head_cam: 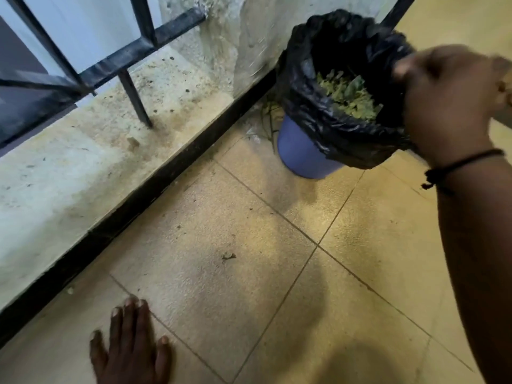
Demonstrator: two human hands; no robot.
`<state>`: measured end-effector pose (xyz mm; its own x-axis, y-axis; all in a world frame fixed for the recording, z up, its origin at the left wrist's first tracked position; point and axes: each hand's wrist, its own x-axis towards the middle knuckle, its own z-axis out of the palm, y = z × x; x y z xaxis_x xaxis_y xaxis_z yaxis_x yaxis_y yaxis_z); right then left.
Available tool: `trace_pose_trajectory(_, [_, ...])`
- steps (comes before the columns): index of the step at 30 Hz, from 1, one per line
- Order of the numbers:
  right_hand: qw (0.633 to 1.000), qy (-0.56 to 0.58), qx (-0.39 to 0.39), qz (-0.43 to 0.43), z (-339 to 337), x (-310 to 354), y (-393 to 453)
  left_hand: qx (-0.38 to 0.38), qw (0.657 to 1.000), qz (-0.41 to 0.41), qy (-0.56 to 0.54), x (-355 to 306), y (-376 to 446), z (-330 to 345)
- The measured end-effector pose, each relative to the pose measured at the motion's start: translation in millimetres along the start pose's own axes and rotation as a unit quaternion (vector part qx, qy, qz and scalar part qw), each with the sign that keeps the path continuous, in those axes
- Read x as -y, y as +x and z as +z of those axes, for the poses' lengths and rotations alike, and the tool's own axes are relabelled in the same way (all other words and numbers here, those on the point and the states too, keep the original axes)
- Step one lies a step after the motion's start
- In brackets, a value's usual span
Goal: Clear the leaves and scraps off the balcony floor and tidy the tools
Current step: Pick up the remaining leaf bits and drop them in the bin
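A blue bin (pixel 300 153) lined with a black plastic bag (pixel 315 112) stands in the corner by the wall. Green leaves (pixel 349 97) lie inside the bag. My right hand (pixel 448 106) is at the bin's right rim, over the bag's edge; the view is blurred, and its fingers look curled on the bag. My left hand (pixel 133 345) lies flat on the tiled floor (pixel 360 273) at the bottom left, fingers spread. One small dark scrap (pixel 228 256) lies on a tile mid-floor. Thin twigs (pixel 270 117) sit behind the bin.
A low concrete ledge (pixel 83 167) with a black base strip (pixel 138 203) runs diagonally along the left. Black metal railing bars (pixel 133 98) rise from it. A rough white wall (pixel 243 37) meets the ledge behind the bin.
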<state>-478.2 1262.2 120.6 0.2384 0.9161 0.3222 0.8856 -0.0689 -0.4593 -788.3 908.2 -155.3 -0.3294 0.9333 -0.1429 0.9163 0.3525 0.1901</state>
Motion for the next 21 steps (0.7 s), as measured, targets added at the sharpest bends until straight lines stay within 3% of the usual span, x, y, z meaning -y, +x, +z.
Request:
trace_pose_trajectory(2, [0.995, -0.036, 0.091, 0.017, 3.3, 3.3, -4.0, -0.008, 1.000, -0.001, 0.013, 0.6, -0.6, 1.2])
trace_pose_trajectory(3, [0.994, -0.039, 0.097, 0.026, 2.1, 5.6, -6.3, -0.011, 1.000, 0.000, 0.015, 1.3, -1.3, 2.4])
trace_pose_trajectory(10, [0.995, -0.092, 0.035, -0.001, 18.4, 4.8, -26.0, 0.009, 1.000, 0.016, 0.006, 3.6, -0.6, -1.8])
trace_pose_trajectory(13, [0.993, -0.071, 0.044, -0.082, 27.0, 5.9, -29.9, 0.036, 0.999, 0.024, 0.008, 6.4, -5.0, -1.7])
trace_pose_trajectory(17, [0.969, 0.073, 0.009, -0.236, 29.1, 19.8, -35.6, 0.070, 0.997, 0.032, 0.020, 2.0, -1.4, -7.7])
trace_pose_trajectory(21, [0.940, 0.056, 0.129, -0.310, -0.3, 14.6, -77.8, 0.067, 0.997, 0.021, 0.026, 5.5, -1.0, -10.9])
